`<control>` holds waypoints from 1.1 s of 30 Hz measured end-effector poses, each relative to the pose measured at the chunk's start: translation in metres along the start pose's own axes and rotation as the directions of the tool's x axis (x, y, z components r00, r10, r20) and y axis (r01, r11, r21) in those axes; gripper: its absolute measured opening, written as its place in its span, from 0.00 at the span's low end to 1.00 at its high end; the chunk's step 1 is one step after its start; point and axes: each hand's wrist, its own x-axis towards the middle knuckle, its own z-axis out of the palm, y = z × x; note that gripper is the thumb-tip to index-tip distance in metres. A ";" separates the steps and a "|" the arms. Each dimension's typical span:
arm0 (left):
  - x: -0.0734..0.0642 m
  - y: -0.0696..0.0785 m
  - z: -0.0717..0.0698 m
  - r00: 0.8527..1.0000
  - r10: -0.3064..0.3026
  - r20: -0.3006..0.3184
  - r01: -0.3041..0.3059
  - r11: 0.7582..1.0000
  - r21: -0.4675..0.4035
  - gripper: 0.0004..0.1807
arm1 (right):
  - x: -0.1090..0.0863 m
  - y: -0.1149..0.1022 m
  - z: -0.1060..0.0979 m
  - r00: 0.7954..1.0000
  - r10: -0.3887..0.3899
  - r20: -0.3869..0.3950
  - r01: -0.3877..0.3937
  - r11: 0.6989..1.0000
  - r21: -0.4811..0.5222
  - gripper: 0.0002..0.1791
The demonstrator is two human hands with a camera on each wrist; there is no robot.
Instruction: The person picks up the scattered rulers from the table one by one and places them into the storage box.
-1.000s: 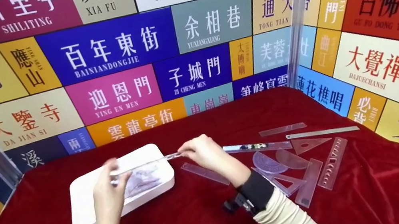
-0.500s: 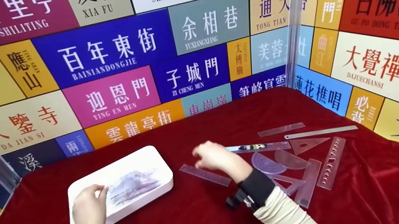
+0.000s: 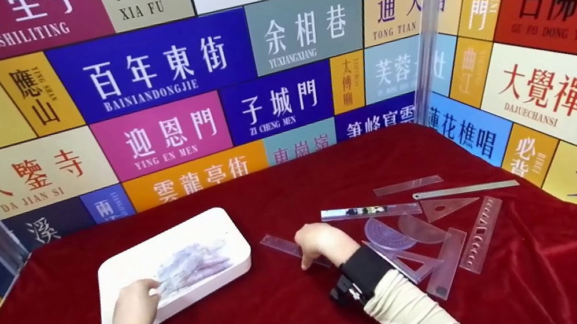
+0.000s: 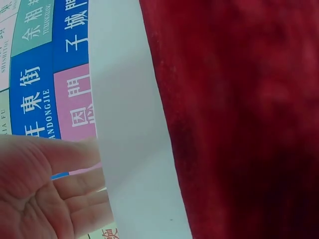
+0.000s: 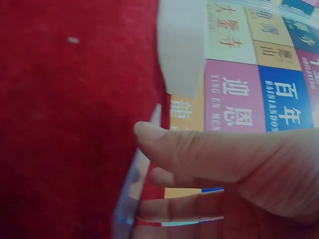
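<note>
My right hand point(image 3: 325, 241) is over a small clear ruler point(image 3: 279, 244) that lies on the red cloth. In the right wrist view, the thumb and fairly straight fingers reach to that ruler point(image 5: 134, 181), which I do not see lifted. My left hand point(image 3: 134, 308) is at the near left side of a white box point(image 3: 124, 266), its fingertips over the rim. Behind the box wall point(image 4: 134, 124) in the left wrist view, the thumb and fingers stay apart, with nothing seen between them. A pile of see-through, bluish pieces point(image 3: 194, 265) lies in the box; their kind is unclear.
To the right lie a patterned ruler point(image 3: 373, 211), a steel ruler point(image 3: 469, 190), a purple protractor point(image 3: 387, 233), several clear set squares and rulers, and a stencil ruler point(image 3: 482, 238). Lettered panels point(image 3: 149, 62) stand behind and beside the table.
A clear strip held between both hands over the box is out of them. My left hand has moved back and left; the right has come down to the small ruler.
</note>
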 end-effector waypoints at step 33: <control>-0.006 0.019 -0.017 0.997 0.080 -0.020 -0.080 0.997 -0.004 0.17 | -0.003 0.023 -0.016 0.996 0.089 0.029 -0.094 0.962 0.255 0.16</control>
